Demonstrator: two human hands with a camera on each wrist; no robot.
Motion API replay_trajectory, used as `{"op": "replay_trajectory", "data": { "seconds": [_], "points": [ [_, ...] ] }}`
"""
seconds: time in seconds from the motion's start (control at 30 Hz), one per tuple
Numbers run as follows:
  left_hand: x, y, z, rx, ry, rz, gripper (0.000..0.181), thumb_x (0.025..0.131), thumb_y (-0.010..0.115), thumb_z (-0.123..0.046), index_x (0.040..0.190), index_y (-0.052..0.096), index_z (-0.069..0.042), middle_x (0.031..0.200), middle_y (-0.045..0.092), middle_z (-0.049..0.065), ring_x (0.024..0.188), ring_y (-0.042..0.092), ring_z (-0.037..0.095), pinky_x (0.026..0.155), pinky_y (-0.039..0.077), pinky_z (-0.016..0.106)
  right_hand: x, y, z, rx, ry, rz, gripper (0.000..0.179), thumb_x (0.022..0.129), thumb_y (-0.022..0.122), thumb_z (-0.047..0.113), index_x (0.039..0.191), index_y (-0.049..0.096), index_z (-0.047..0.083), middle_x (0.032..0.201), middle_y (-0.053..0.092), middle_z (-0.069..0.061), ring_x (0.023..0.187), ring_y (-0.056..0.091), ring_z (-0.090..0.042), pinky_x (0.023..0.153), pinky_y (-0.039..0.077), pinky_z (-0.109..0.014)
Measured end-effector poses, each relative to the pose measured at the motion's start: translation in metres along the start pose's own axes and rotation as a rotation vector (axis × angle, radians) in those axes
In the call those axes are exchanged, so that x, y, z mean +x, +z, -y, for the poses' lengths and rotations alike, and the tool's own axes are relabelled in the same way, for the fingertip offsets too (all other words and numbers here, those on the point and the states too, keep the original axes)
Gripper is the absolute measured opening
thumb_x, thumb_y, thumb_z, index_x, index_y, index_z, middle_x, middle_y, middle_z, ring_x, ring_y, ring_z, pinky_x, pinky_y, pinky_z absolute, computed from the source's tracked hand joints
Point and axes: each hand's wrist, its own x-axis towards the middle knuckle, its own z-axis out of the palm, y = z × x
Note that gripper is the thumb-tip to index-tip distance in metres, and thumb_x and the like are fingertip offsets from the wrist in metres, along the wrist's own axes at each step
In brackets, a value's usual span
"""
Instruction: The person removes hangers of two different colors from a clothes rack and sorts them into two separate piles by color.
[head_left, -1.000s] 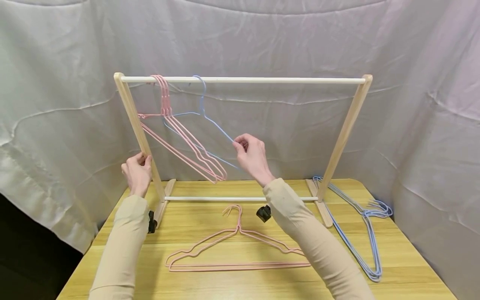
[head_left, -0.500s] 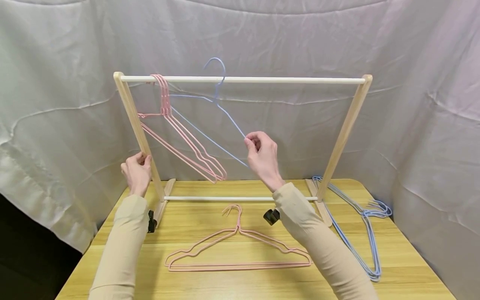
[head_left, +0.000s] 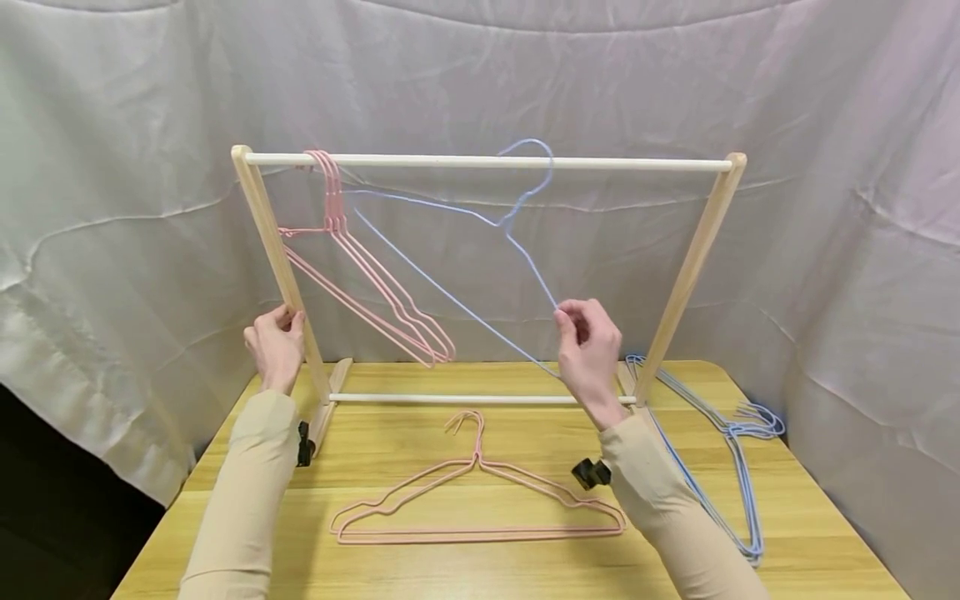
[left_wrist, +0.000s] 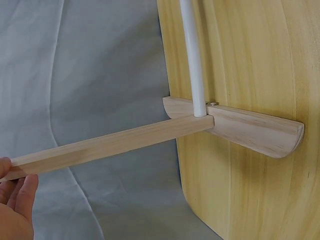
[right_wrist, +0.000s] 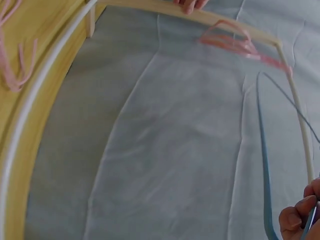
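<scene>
In the head view my right hand [head_left: 591, 354] pinches a blue wire hanger [head_left: 534, 267] by its right shoulder. Its hook overlaps the white top rail [head_left: 420, 161], right of the rail's middle, and the hanger's far end reaches left, beside several pink hangers [head_left: 332, 192] hung at the rail's left end. The right wrist view has the fingertips [right_wrist: 292, 220] on the blue hanger [right_wrist: 264, 150] at the lower right. My left hand [head_left: 275, 346] grips the rack's left wooden upright [head_left: 266, 225]; thumb and fingers hold that upright [left_wrist: 110, 146] in the left wrist view.
Pink hangers [head_left: 480, 540] lie on the wooden table [head_left: 420, 575] in front of the rack's white lower bar [head_left: 450, 399]. A stack of blue hangers [head_left: 740, 467] lies at the right, by the rack's right upright [head_left: 690, 275]. Grey cloth [head_left: 480, 83] hangs behind.
My right hand has lifted the blue hanger's hook above the rail, then carried it right and lower, so the hook overlaps the rail again. My left hand stays on the upright.
</scene>
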Motion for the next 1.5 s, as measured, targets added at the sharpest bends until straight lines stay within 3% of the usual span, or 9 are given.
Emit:
{"op": "replay_trajectory", "data": {
  "seconds": [0.17, 0.4, 0.63, 0.83, 0.97, 1.13, 1.5],
  "points": [
    [0.001, 0.000, 0.001, -0.013, -0.004, 0.001, 0.030, 0.103, 0.056, -0.023, 0.118, 0.072, -0.003, 0.121, 0.072, 0.021, 0.119, 0.043, 0.039, 0.101, 0.030, 0.050, -0.016, -0.026, -0.021, -0.034, -0.020, -0.097, 0.006, 0.091, 0.063, -0.010, 0.093, 0.064, -0.015, 0.075, 0.056, -0.022, 0.065, 0.042, 0.004, 0.058, 0.033, -0.008],
    [0.000, 0.001, 0.000, -0.026, -0.013, -0.006, 0.031, 0.103, 0.056, -0.022, 0.122, 0.071, -0.002, 0.124, 0.070, 0.022, 0.121, 0.045, 0.040, 0.104, 0.031, 0.051, -0.037, -0.062, -0.047, -0.031, 0.049, -0.223, 0.006, 0.091, 0.063, -0.012, 0.092, 0.065, -0.018, 0.079, 0.053, 0.013, 0.065, 0.045, 0.008, 0.057, 0.036, -0.006],
    [-0.001, 0.001, -0.001, -0.029, 0.002, -0.024, 0.030, 0.103, 0.057, -0.021, 0.120, 0.071, -0.001, 0.122, 0.071, 0.022, 0.121, 0.049, 0.041, 0.105, 0.034, 0.051, -0.055, -0.098, -0.072, -0.056, 0.103, -0.365, 0.010, 0.091, 0.061, -0.012, 0.094, 0.062, -0.022, 0.082, 0.055, 0.022, 0.067, 0.049, 0.011, 0.061, 0.038, -0.003],
    [-0.001, 0.000, -0.001, -0.033, 0.009, -0.029, 0.030, 0.103, 0.056, -0.020, 0.119, 0.072, 0.000, 0.120, 0.071, 0.024, 0.120, 0.050, 0.042, 0.105, 0.036, 0.051, -0.068, -0.125, -0.096, 0.005, 0.130, -0.519, 0.015, 0.092, 0.060, -0.012, 0.093, 0.058, -0.026, 0.083, 0.060, 0.019, 0.070, 0.056, 0.007, 0.068, 0.046, -0.005],
    [-0.001, 0.000, -0.001, -0.032, 0.015, -0.031, 0.029, 0.103, 0.057, -0.020, 0.116, 0.072, 0.000, 0.119, 0.072, 0.023, 0.119, 0.049, 0.041, 0.104, 0.034, 0.051, -0.076, -0.142, -0.110, 0.063, 0.157, -0.598, 0.006, 0.092, 0.062, -0.010, 0.088, 0.066, -0.014, 0.082, 0.062, 0.013, 0.070, 0.058, 0.003, 0.066, 0.047, -0.007],
    [-0.002, 0.000, -0.001, -0.022, 0.013, -0.021, 0.030, 0.103, 0.056, -0.021, 0.116, 0.072, 0.000, 0.120, 0.071, 0.024, 0.119, 0.046, 0.041, 0.102, 0.031, 0.052, -0.083, -0.160, -0.118, 0.162, 0.268, -0.659, 0.011, 0.093, 0.065, -0.004, 0.088, 0.071, 0.004, 0.079, 0.067, 0.007, 0.068, 0.060, -0.003, 0.066, 0.050, -0.010],
    [-0.002, 0.001, -0.001, -0.026, -0.009, -0.009, 0.031, 0.103, 0.056, -0.022, 0.122, 0.070, -0.001, 0.124, 0.070, 0.023, 0.121, 0.043, 0.040, 0.103, 0.030, 0.051, -0.095, -0.185, -0.137, 0.239, 0.335, -0.796, 0.016, 0.093, 0.062, -0.003, 0.086, 0.072, 0.008, 0.073, 0.066, 0.003, 0.063, 0.060, -0.005, 0.062, 0.050, -0.012]
  ]
}}
